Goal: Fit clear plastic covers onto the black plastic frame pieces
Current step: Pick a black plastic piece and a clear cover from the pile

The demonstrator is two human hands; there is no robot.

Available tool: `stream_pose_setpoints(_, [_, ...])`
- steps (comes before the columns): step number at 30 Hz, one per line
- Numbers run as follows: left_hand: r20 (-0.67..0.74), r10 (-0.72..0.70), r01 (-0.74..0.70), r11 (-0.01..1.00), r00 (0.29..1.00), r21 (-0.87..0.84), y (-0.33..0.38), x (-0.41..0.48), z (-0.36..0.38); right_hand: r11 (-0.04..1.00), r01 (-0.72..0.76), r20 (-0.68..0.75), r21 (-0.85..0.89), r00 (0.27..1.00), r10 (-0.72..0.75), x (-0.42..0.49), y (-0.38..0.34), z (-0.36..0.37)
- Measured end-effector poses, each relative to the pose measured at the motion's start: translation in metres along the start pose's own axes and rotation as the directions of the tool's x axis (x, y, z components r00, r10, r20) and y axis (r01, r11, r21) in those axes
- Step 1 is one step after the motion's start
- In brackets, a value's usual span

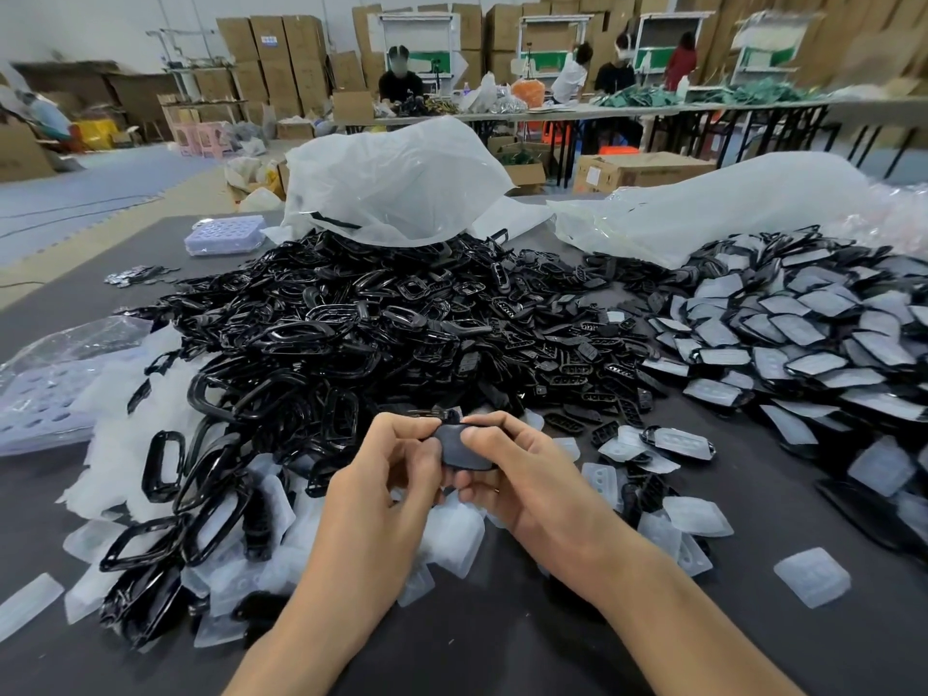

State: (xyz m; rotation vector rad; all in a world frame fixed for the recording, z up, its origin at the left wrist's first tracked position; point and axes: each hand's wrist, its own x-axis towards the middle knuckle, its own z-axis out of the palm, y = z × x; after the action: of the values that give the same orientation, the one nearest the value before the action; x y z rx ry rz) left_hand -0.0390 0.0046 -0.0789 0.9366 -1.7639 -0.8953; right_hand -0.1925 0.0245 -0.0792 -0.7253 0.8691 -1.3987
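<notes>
Hands are seen close together at the middle of the view, above the dark tabletop (502, 640). One black frame piece (464, 453) is gripped between them. The left hand (384, 469) is curled on its left edge, and the right hand (527, 474) is curled on its right side, with the thumb laid across the top face. The fingers (419, 447) of both hands are thus clamped on the piece, which is held clear of the tabletop, just in front of the big heap. Whether a cover is already seated on it cannot be told, since its face is greyish and partly hidden.

A large heap of black frames (351, 324) is spread across the middle of the tabletop. Loose clear covers (452, 542) are scattered beneath and to the left of the hands, mixed with some frames. Smaller black slotted parts (577, 366) are strewn to the right of the heap. A pile of covered pieces (803, 334) is laid out at the far right, and a single clear cover (812, 576) lies apart at the near right. A crumpled plastic bag (396, 183) is set behind the heap, with a pale lilac tray (224, 235) to its left.
</notes>
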Motion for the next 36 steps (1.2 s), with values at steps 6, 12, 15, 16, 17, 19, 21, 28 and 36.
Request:
stream_pose_setpoints(6, [0.036, 0.089, -0.09, 0.995, 0.995, 0.034, 0.001, -0.002, 0.001, 0.998, 0.024, 0.069, -0.063, 0.997, -0.019, 0.0, 0.0, -0.001])
stream_pose_setpoints(12, [0.101, 0.241, -0.255, 0.952, 0.965, 0.169, -0.001, -0.003, -0.002, 0.992, 0.014, 0.102, -0.128, 0.995, -0.001, -0.004, -0.004, 0.0])
stream_pose_setpoints(15, [0.141, 0.268, -0.294, 0.929, 0.953, 0.226, 0.001, -0.005, -0.002, 0.976, 0.049, 0.092, -0.215, 0.995, -0.029, -0.007, -0.008, 0.0])
stream_pose_setpoints(16, [0.145, 0.269, -0.298, 0.922, 0.952, 0.248, 0.002, -0.005, -0.002, 0.97, 0.069, 0.074, -0.231, 0.996, -0.053, -0.007, -0.008, 0.0])
stream_pose_setpoints(17, [0.148, 0.274, -0.306, 0.912, 0.95, 0.273, 0.002, -0.006, -0.002, 0.968, 0.084, 0.054, -0.235, 0.996, -0.074, -0.007, -0.009, -0.001])
stream_pose_setpoints(19, [0.178, 0.304, -0.347, 0.88, 0.936, 0.325, 0.002, -0.006, -0.002, 0.97, 0.104, 0.015, -0.217, 0.995, -0.104, -0.007, -0.009, -0.002])
stream_pose_setpoints(21, [0.236, 0.349, -0.417, 0.823, 0.907, 0.385, 0.003, -0.006, -0.002, 0.976, 0.123, -0.014, -0.181, 0.992, -0.128, -0.007, -0.009, -0.003])
stream_pose_setpoints(28, [0.4, 0.381, -0.532, 0.747, 0.834, 0.399, 0.002, -0.013, 0.009, 0.952, 0.155, -0.107, -0.262, 0.976, -0.189, -0.005, -0.005, -0.005])
stream_pose_setpoints(36, [0.346, 0.378, -0.487, 0.811, 0.859, 0.324, 0.006, -0.013, 0.004, 0.97, 0.156, -0.108, -0.187, 0.978, -0.178, -0.005, -0.009, -0.006])
